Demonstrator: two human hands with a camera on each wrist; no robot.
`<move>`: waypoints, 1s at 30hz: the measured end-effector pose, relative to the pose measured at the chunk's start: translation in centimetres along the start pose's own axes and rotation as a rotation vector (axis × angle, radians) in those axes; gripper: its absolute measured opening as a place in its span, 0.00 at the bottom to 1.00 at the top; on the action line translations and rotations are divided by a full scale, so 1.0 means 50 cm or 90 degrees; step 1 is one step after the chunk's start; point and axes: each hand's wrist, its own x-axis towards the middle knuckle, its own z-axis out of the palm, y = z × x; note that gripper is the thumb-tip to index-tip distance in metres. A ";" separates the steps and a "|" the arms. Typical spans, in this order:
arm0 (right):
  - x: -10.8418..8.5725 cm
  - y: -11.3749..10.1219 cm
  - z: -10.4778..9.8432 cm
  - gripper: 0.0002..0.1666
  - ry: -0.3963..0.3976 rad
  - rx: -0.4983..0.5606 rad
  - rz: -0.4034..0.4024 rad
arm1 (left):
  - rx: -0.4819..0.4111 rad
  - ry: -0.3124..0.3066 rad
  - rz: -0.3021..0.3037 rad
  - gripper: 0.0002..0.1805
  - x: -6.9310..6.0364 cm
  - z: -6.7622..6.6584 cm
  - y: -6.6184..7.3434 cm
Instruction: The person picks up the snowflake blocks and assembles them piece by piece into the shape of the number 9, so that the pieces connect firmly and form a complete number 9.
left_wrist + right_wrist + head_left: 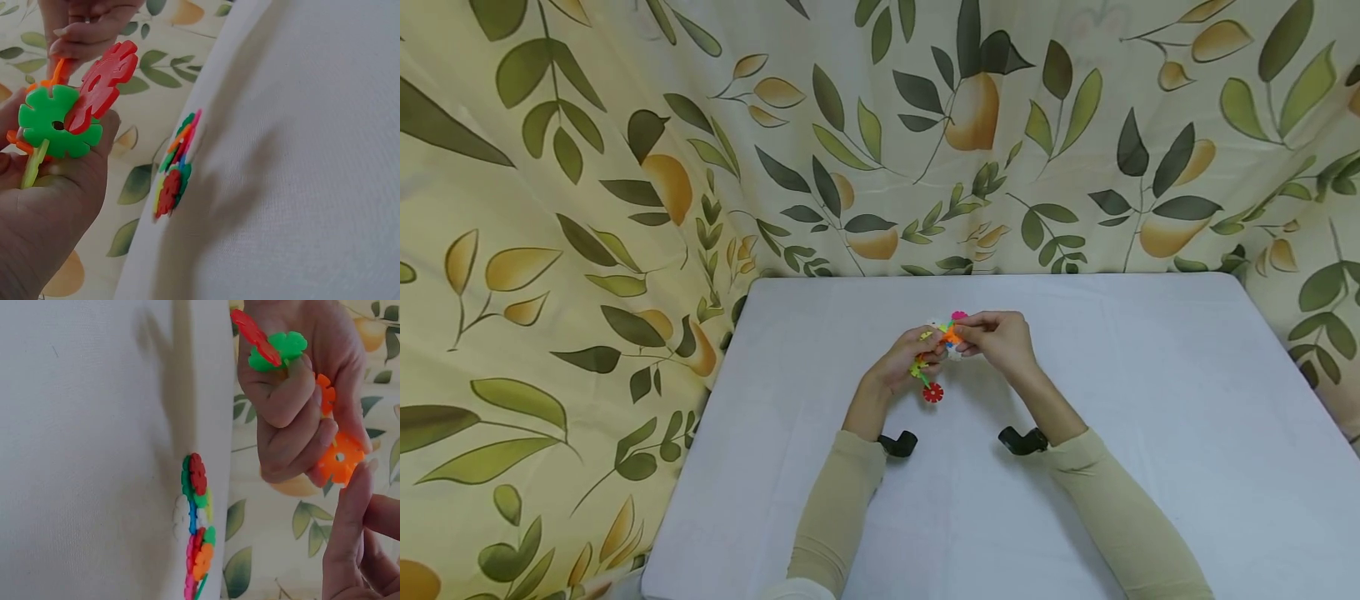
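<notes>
Held up over the table is a chain of joined plastic flower discs. Its green disc (53, 125) and red disc (103, 84) stick out beside the left hand (56, 206) in the left wrist view. The left hand (290, 419) has its fingers curled round the chain in the right wrist view. The right hand (359, 544) pinches the edge of an orange disc (340, 457) between thumb and finger. In the head view the left hand (901, 360) and right hand (1000, 337) almost meet, with the red disc (933, 392) hanging below.
A loose pile of coloured flower discs (199, 550) lies on the white table (1150, 375), partly hidden behind the hands in the head view. A leaf-patterned curtain (880, 125) hangs behind and at the left. Black wrist devices (1022, 440) sit at both wrists.
</notes>
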 end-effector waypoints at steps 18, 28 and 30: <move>-0.005 0.001 -0.019 0.18 -0.036 0.027 -0.019 | -0.001 -0.003 0.006 0.11 0.002 0.001 0.011; -0.009 -0.002 -0.010 0.15 -0.039 -0.030 -0.028 | -0.006 -0.016 -0.004 0.11 0.002 0.006 0.006; -0.007 -0.001 -0.008 0.15 -0.036 -0.032 -0.030 | -0.012 -0.020 -0.003 0.11 0.002 0.008 0.006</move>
